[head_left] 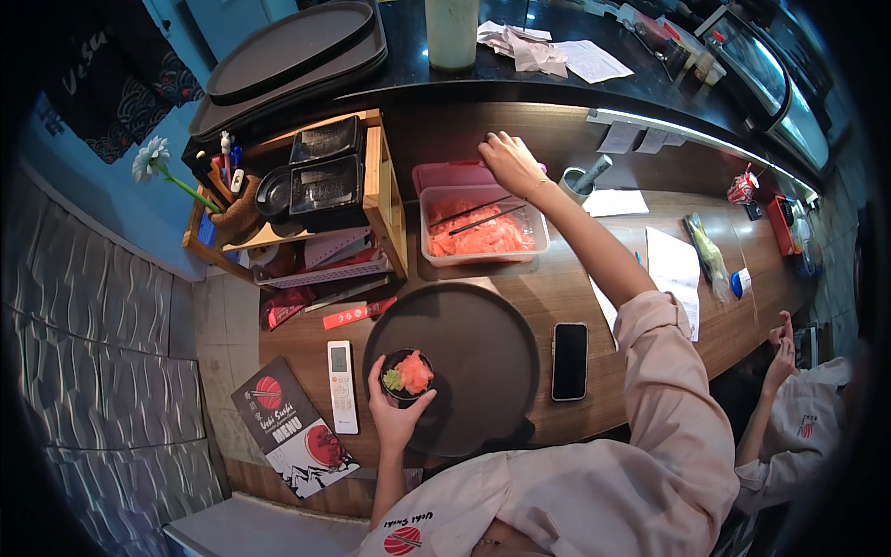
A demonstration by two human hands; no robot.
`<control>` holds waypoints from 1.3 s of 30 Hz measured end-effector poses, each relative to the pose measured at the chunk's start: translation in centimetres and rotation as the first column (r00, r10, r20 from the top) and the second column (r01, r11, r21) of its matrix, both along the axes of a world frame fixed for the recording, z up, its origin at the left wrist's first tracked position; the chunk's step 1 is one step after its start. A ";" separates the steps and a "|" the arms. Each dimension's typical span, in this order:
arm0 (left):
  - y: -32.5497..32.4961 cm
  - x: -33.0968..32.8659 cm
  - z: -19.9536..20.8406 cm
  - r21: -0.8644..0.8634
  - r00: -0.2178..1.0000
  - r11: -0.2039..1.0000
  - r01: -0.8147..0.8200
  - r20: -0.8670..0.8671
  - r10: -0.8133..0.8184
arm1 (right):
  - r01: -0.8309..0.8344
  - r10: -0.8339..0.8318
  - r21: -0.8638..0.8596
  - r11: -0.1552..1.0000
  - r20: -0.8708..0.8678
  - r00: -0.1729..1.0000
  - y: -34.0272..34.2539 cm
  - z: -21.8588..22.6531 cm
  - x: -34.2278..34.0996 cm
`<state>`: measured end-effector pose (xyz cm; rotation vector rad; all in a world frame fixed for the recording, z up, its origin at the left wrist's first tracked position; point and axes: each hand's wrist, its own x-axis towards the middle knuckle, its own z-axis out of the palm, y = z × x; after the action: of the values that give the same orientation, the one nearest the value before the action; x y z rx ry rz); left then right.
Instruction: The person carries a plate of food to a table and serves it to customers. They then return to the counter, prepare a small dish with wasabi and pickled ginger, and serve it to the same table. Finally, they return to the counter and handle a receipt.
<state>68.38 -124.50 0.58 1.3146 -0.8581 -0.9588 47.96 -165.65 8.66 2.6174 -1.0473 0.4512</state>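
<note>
A: Starting near: what to expect of the small black bowl (397,358)?

B: Held in the left grip (394,418), over the near left part of the round dark tray (487,362); lifted or resting, impossible to say. Probably light and stiff, perhaps slick where wet. Best taken by the outer wall, below the rim.

A: And inside?

B: Pink ginger (415,373) on the right, a green dab (393,380) on the left. Soft and moist by the look of it, easily squashed; keep fingertips clear.

A: Pose of that hand?

B: Reaching in from the near edge, wrapped round the bowl's left side with the fingers, set against the near right side with the thumb.

A: Farther off?

B: Past the tray, on the wooden surface (571,283), a clear plastic tub (487,258) of more ginger, with dark chopsticks (487,220) laid across. Likely thin-walled and slightly flexible; better steadied by a side.

A: And the right grip (512,165)?

B: Farthest out, at the end of a long reach from the near right, knuckles up, over the right end of the pink lid (445,176). Pinching or merely resting? Not clear from this angle.
</note>
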 end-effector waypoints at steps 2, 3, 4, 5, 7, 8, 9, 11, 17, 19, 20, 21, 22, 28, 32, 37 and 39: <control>0.1 0.3 0.1 -0.032 0.999 0.999 -0.016 0.030 0.017 | -0.128 0.126 0.055 0.990 0.044 0.991 2.1 0.6 -1.1; 0.2 0.5 0.2 -0.020 0.999 0.999 -0.026 0.022 0.027 | -0.207 0.199 0.053 0.977 0.116 0.973 3.8 0.3 -1.5; 0.3 0.6 0.3 -0.020 0.999 0.999 -0.029 0.016 0.029 | -0.246 0.238 0.044 0.968 0.138 0.961 5.4 -0.2 -1.9; 0.4 0.7 0.3 -0.022 0.999 0.999 -0.032 0.008 0.033 | -0.200 0.187 0.124 0.972 0.110 0.976 7.2 -1.1 -2.4; 0.6 0.8 0.4 -0.024 0.999 0.999 -0.031 -0.021 0.031 | -0.074 0.053 0.297 0.952 0.077 0.996 9.8 -2.9 -2.9; 0.7 0.7 0.5 -0.021 0.999 0.999 -0.031 -0.020 0.030 | 0.021 -0.040 0.402 0.915 0.039 0.998 10.6 -3.7 -3.0; 0.9 0.7 0.6 -0.023 0.999 0.999 -0.027 -0.033 0.027 | 0.050 -0.097 0.471 0.881 0.074 0.993 11.0 -4.6 -3.1; 1.4 0.7 0.9 -0.050 0.999 0.999 -0.011 -0.031 0.010 | -0.043 0.016 0.328 0.944 0.085 0.996 11.5 -6.0 -3.1; 3.5 0.2 2.0 -0.066 1.000 0.998 0.001 0.004 -0.001 | -0.124 0.108 0.158 0.980 0.103 0.989 12.0 -9.0 -2.0; 4.4 -0.1 2.1 -0.052 0.999 0.999 -0.012 -0.032 0.010 | -0.050 0.048 0.224 0.973 0.014 0.999 11.9 -9.9 -1.5; 4.7 -0.2 2.1 -0.063 0.999 0.998 -0.013 -0.053 0.009 | -0.045 0.048 0.219 0.975 -0.011 0.999 11.7 -10.3 -1.4; 5.0 -0.2 2.0 -0.056 0.999 0.998 -0.016 -0.052 0.013 | -0.020 0.031 0.212 0.977 -0.045 0.999 11.7 -10.7 -1.3; 5.3 -0.2 1.9 -0.063 0.998 0.998 -0.016 -0.054 0.013 | 0.021 0.000 0.219 0.976 -0.095 0.995 11.7 -10.9 -1.2; 7.0 -0.3 2.1 -0.092 1.000 0.996 0.012 0.006 -0.012 | -0.020 0.020 0.186 0.982 -0.001 1.000 13.7 -9.6 -1.4; 6.0 -0.5 3.4 -0.092 0.994 0.990 0.105 0.051 -0.101 | -0.006 -0.046 0.140 0.990 0.370 0.928 18.9 -7.6 -1.1; 3.7 -1.9 4.7 -0.073 0.925 0.942 0.328 0.225 -0.305 | -0.252 -0.438 0.716 0.651 0.626 0.645 31.4 -6.4 -5.1; 3.0 -3.8 5.2 -0.081 0.889 0.888 0.454 0.108 -0.445 | -0.408 -0.554 0.749 0.521 0.661 0.505 36.4 -5.7 -6.8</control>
<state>64.58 -121.54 5.80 1.0910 -1.3012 -1.2031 41.12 -129.21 2.99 3.0644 -2.2232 1.8489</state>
